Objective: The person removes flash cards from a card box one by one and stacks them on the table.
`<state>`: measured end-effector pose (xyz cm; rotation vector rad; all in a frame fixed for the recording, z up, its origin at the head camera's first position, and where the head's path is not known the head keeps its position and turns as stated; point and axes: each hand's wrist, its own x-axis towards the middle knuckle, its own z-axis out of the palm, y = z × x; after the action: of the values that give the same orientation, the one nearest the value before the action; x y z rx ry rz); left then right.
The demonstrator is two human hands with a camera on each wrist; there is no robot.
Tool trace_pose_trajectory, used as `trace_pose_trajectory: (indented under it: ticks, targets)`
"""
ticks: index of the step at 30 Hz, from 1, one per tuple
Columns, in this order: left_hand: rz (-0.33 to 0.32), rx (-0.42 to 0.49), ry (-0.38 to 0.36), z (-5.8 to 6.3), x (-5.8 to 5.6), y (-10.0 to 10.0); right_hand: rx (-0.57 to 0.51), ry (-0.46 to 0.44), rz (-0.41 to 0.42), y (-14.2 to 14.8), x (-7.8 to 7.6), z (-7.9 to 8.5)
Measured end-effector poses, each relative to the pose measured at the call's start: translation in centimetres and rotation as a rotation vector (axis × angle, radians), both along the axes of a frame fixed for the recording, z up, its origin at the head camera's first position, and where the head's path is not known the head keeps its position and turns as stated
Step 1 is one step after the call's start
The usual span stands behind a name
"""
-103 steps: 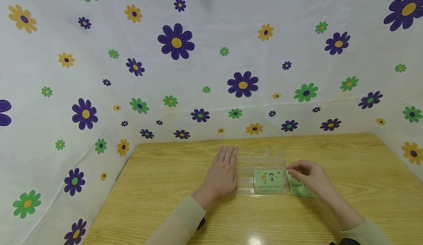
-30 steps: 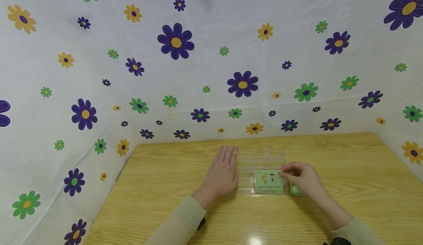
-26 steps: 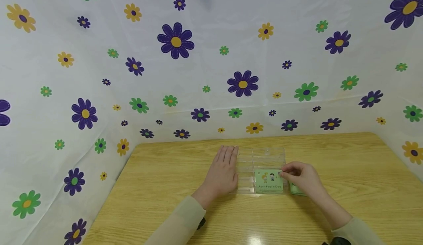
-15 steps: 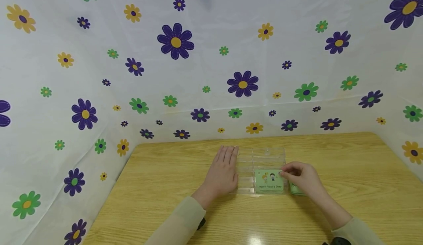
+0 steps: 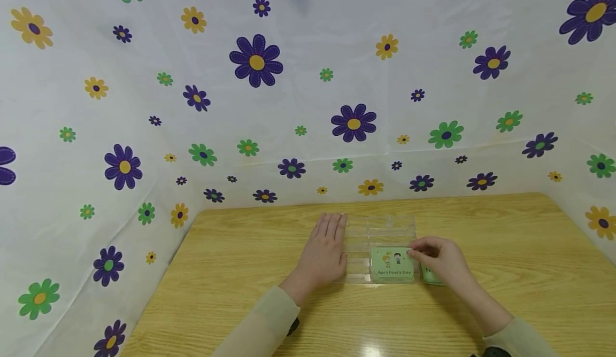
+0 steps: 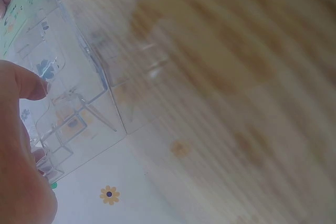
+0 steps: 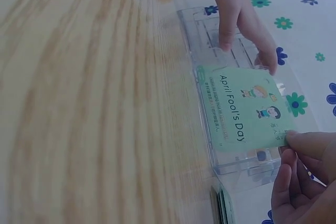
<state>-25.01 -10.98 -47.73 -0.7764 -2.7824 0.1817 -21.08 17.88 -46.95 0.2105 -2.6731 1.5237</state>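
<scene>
A clear plastic tiered holder [image 5: 357,265] stands on the table. My left hand [image 5: 323,253] rests over its left end, fingers straight and side by side; in the left wrist view the thumb [image 6: 34,85] lies on the clear plastic. At the holder's front right is a green card [image 5: 391,265] printed "April Fool's Day". Thumb and index finger of my right hand [image 5: 441,258] pinch its upper right corner, and the right wrist view shows the card [image 7: 239,108] lying across the holder. Partly hidden under my right hand is a stack of green cards [image 5: 431,277].
The wood-grain table [image 5: 240,250] runs back to a white cloth [image 5: 308,95] with purple, green and yellow flowers, which also hangs at both sides. The card stack sits close to the holder's right side.
My right hand has moved left from the card stack to the April Fool's Day card's corner and pinches it. The card has shifted slightly right lately. My left hand stays in place.
</scene>
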Motion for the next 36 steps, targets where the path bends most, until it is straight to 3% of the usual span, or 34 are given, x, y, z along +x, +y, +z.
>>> trace_pose_trajectory:
  ticks: [36]
  targets:
    - [0.005,-0.006,-0.01,0.26,0.15,0.1,-0.025,0.042,-0.044,0.13,0.14,0.03]
